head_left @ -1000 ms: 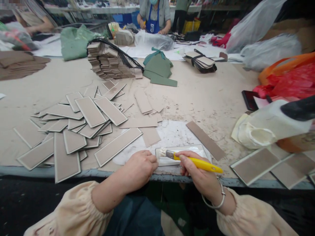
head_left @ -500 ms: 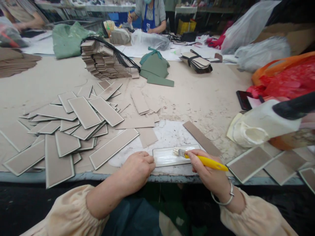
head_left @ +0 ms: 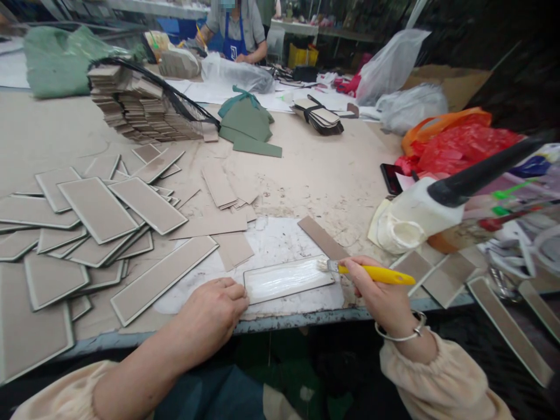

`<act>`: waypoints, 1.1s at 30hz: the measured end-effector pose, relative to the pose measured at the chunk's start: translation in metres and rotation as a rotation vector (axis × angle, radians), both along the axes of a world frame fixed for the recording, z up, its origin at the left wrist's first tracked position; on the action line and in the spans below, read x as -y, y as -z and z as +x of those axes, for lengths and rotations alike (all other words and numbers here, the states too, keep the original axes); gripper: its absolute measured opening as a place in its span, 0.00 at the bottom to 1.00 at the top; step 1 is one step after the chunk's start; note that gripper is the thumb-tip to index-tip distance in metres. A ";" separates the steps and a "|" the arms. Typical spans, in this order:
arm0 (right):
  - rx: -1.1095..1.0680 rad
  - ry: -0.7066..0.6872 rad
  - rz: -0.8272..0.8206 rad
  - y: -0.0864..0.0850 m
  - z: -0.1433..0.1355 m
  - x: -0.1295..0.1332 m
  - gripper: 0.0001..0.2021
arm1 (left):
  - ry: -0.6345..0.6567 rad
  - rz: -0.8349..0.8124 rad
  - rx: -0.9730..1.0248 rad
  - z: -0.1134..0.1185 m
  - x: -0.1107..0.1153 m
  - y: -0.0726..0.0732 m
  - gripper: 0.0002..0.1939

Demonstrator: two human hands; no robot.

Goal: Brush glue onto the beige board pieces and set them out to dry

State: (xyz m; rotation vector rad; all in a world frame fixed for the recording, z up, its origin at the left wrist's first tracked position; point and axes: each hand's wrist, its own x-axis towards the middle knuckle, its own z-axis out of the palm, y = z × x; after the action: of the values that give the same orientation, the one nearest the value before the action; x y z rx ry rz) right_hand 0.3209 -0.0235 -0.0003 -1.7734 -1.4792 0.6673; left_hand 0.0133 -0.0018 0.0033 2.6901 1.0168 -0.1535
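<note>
Where the brush (head_left: 378,274) touches, glossy white panel (head_left: 284,280), rectangular, dark-edged

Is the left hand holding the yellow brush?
No, the right hand holds the yellow brush; the left hand is at the white-coated panel.

Soft, even light covers the tabletop (head_left: 315,166) ahead of the left grip (head_left: 219,309) and right grip (head_left: 385,294), leaving faint shadows; beneath both, it drops to near-black. Glossy pale streaks glint on the white-coated strip (head_left: 284,281) between them. Rightward of the right grip, clutter around the black spout (head_left: 485,172) looks smeared and stretched; far beyond both, the background is soft, darkest to the right.
</note>
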 end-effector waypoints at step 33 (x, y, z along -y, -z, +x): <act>0.610 -0.153 0.168 0.035 0.030 -0.036 0.14 | -0.129 0.013 0.124 -0.005 -0.010 0.007 0.13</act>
State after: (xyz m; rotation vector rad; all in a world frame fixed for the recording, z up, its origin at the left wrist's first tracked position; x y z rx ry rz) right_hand 0.3508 0.0125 -0.0354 -1.8293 -2.0191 0.0526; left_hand 0.0083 0.0086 -0.0035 2.5986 1.1521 0.0446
